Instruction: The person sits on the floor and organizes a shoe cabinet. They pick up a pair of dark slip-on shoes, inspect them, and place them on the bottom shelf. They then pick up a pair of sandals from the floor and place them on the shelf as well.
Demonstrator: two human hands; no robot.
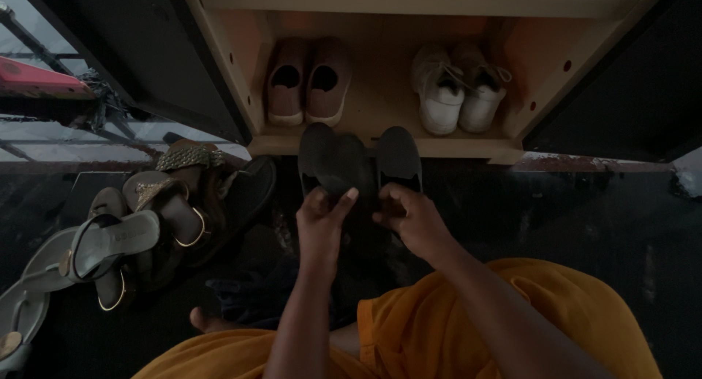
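Both hands, left (319, 216) and right (411, 218), pinching the heels of two dark soft slip-on shoes (360, 165), toes toward the low wooden shoe shelf (380, 146), lined up just before it.

Heel end of the dark slip-on cloth shoe (333, 163) hidden behind the left hand (319, 225). Rear of its dark mate (398, 158) covered by the right hand (414, 218). Far left of the hands, grey flat sandals (29, 295) cut off by the edge. Too dim to tell the dark bundle (245, 295) below the left wrist.
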